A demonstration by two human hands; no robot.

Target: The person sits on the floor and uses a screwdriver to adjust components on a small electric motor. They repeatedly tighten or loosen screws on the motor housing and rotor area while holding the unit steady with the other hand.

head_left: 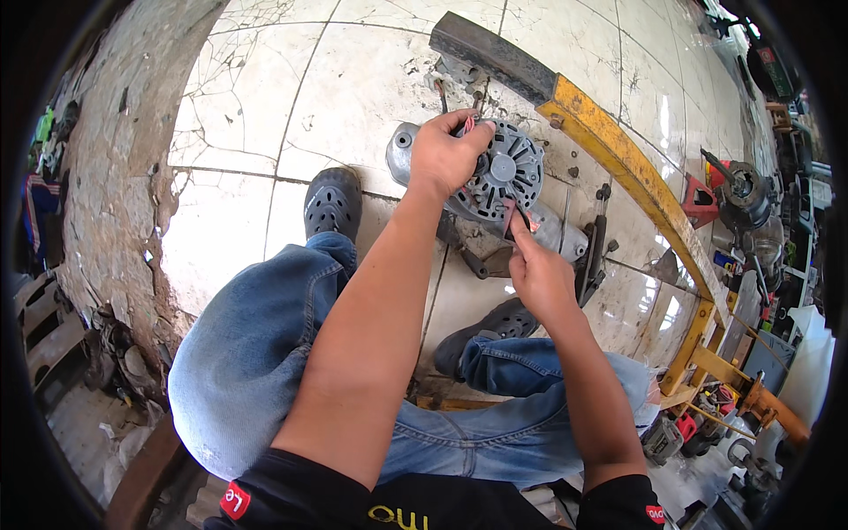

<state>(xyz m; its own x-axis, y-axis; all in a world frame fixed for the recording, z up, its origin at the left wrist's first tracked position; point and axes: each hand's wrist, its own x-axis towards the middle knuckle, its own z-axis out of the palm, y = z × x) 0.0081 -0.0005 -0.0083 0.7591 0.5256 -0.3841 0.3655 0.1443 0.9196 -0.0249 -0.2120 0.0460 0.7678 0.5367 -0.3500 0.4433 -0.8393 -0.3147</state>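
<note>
A round grey metal motor housing with vent slots (517, 163), resembling an alternator, rests on a larger silvery metal casting (400, 152) on the floor. My left hand (448, 152) is closed at its upper left edge, thumb on the rim, beside some red wires (467, 126). At the lower edge, my right hand (537, 269) has its index finger stretched up against the housing. A small pinkish-brown piece (509, 214) shows at that fingertip, next to a black strip or wire. What the right fingers hold is partly hidden.
A bent yellow-and-black steel bar (618, 146) arches from the top to the right. Dark rod-shaped tools (599, 238) lie right of the casting. Farther right are a red stand (700, 203) and machine parts. My shoes (333, 203) flank the work on the stained tiles.
</note>
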